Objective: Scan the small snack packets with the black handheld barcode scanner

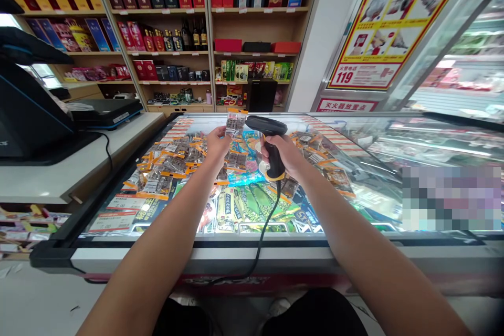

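My left hand (219, 143) pinches the lower edge of a small snack packet (236, 122), clear with orange ends and dark contents, held upright above the freezer's glass top. Wrapped round the grip of a black barcode scanner (271, 128) is my right hand (285, 151). The scanner's head points left toward the packet, a short gap apart. From its handle a black cable (264, 231) hangs down over the freezer's front edge. Many similar packets (173, 164) lie in a loose spread on the glass, left of and beneath my hands, and more packets (334, 172) lie to the right.
The chest freezer (275, 254) shows green and blue ice-cream wrappers (252, 202) under its glass. A scale (102, 111) and a dark machine (31, 100) stand on the white counter at left. Shelves (260, 10) of boxes and bottles line the back wall.
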The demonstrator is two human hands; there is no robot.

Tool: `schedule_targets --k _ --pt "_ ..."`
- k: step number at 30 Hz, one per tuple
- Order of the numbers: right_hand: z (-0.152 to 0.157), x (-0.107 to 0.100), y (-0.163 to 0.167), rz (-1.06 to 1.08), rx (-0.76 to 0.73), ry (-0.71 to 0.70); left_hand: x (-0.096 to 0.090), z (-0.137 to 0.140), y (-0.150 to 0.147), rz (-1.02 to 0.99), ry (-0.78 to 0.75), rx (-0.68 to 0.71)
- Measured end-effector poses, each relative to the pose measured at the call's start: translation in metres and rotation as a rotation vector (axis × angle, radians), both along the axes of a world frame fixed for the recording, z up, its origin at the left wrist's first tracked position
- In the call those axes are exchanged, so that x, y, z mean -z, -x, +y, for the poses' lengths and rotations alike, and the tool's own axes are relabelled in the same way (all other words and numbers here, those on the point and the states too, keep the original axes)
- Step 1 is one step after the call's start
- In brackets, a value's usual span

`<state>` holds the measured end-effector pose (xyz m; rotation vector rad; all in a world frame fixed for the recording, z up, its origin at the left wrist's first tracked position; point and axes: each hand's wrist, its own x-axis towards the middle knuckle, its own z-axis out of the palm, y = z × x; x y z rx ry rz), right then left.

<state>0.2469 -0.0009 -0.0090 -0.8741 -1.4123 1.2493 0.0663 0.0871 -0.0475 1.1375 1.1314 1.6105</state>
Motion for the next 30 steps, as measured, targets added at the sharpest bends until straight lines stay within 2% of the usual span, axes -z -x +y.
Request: schedule_targets --k 5,8,10,12,14,16,18,21,23,25,28,30 --pt "0.001 0.0 -0.001 -0.013 0.026 -0.003 -0.003 0.001 0.004 0.074 0.007 0.023" --pt "0.001 -0.006 -0.005 -0.068 0.128 0.0 -0.013 -0.002 0.012 0.332 -0.007 -0.066" --pt "0.004 -0.009 -0.013 -0.213 0.265 0.011 -0.022 -0.007 0.02 0.594 -0.074 -0.193" --pt "0.009 -0.01 -0.023 -0.459 0.415 0.029 -0.03 -0.014 0.029 0.834 -0.109 -0.283" --pt "0.015 -0.006 -0.034 -0.687 0.539 0.045 -0.035 -0.021 0.038 1.025 -0.031 -0.288" --pt "0.021 -0.001 -0.043 -0.799 0.628 0.037 -0.037 -0.025 0.044 1.172 0.09 -0.277" --pt "0.025 0.005 -0.048 -0.864 0.644 0.043 -0.037 -0.028 0.044 1.277 0.134 -0.31" --pt "0.027 0.008 -0.05 -0.936 0.551 0.111 -0.037 -0.035 0.032 1.369 0.003 -0.355" --pt "0.025 0.007 -0.047 -0.886 0.494 0.155 -0.036 -0.042 0.016 1.394 -0.12 -0.276" --pt "0.023 0.005 -0.043 -0.809 0.455 0.182 -0.031 -0.05 -0.003 1.37 -0.185 -0.124" --pt "0.02 0.003 -0.035 -0.753 0.391 0.218 -0.018 -0.059 -0.028 1.26 -0.179 0.05" --pt "0.018 0.003 -0.03 -0.731 0.382 0.237 -0.01 -0.062 -0.038 1.327 -0.119 0.156"
